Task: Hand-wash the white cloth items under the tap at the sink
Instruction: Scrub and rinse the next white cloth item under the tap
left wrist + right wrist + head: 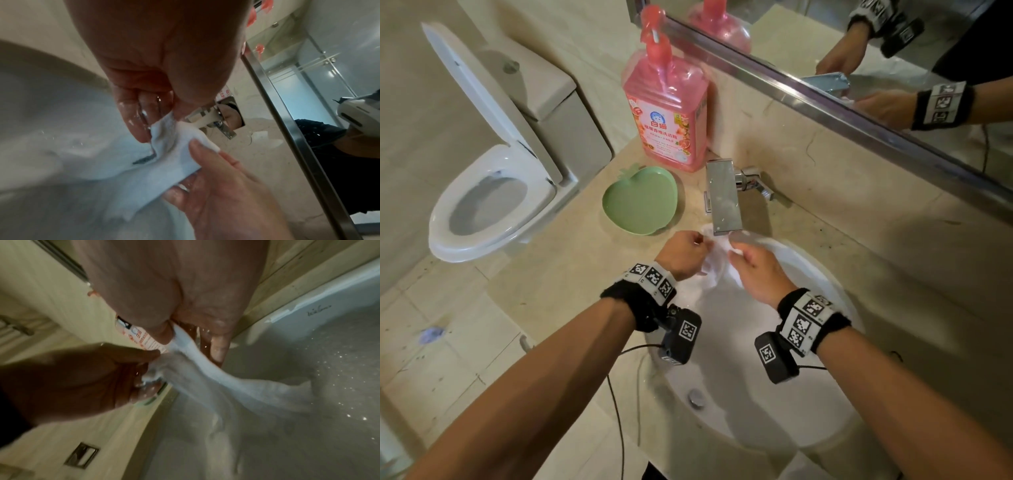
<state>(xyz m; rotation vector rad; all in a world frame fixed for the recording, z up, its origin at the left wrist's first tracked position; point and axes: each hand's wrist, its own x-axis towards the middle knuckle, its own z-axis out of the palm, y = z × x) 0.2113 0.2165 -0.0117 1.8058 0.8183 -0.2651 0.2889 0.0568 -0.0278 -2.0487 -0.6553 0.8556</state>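
Observation:
A wet white cloth [715, 262] hangs just below the chrome tap [722, 197] over the white sink [822, 274]. My left hand [685, 251] pinches its left top edge, and my right hand [751, 263] pinches the right top edge. In the left wrist view the cloth [176, 155] stretches between my left hand [156, 113] and right hand [207, 162], showing a small dark mark. In the right wrist view my right hand [185, 337] grips the cloth [205, 369] between thumb and fingers while the left hand [115, 374] holds its bunched end. The lower cloth trails into the basin.
A pink detergent pump bottle [666, 113] stands on the beige counter behind a green apple-shaped dish [640, 200]. A mirror [859, 61] runs along the wall behind the tap. A toilet [493, 192] with its lid raised stands to the left. The drain [695, 397] lies at the basin's near side.

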